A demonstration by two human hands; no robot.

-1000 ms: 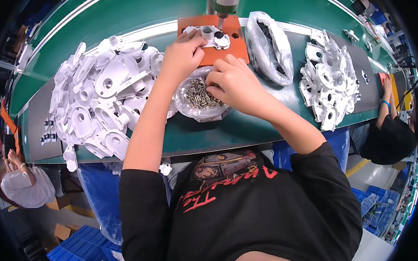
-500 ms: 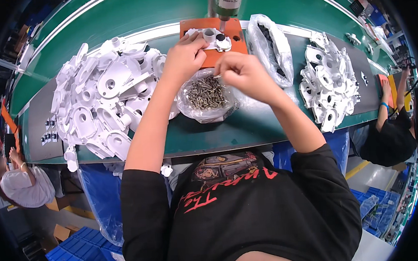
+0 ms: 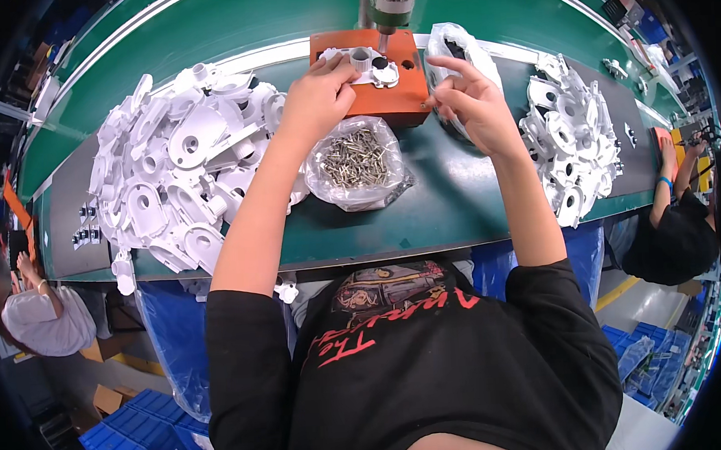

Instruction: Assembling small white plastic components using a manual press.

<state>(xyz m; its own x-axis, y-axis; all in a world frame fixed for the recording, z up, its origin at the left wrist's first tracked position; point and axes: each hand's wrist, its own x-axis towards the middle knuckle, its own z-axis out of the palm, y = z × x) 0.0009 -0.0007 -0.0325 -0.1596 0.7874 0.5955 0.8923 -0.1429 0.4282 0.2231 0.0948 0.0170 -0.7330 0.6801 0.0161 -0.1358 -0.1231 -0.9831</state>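
Observation:
My left hand (image 3: pixel 319 95) presses its fingers on a white plastic part (image 3: pixel 361 59), which lies in an orange fixture block (image 3: pixel 406 92). A round black piece (image 3: pixel 380 63) is set in that part. Just right of the block, my right hand (image 3: pixel 477 109) is raised with its index finger stretched and the other fingers bent. By its thumb tip shows something small and dark, too small to name. Behind that hand lies a clear bag (image 3: pixel 453 42) of black pieces, partly hidden. A bag-lined bowl of screws (image 3: pixel 357 158) stands in front of the block.
A green power screwdriver (image 3: pixel 390 7) hangs over the block. A large heap of white plastic parts (image 3: pixel 186 165) lies at left, a smaller heap (image 3: pixel 568 133) at right. Blue crates (image 3: pixel 143 432) stand on the floor. Co-workers (image 3: pixel 51 318) sit at both sides.
My right hand has moved from above the screw bowl to the right of the block, its index finger now stretched out. My left hand stays on the white part.

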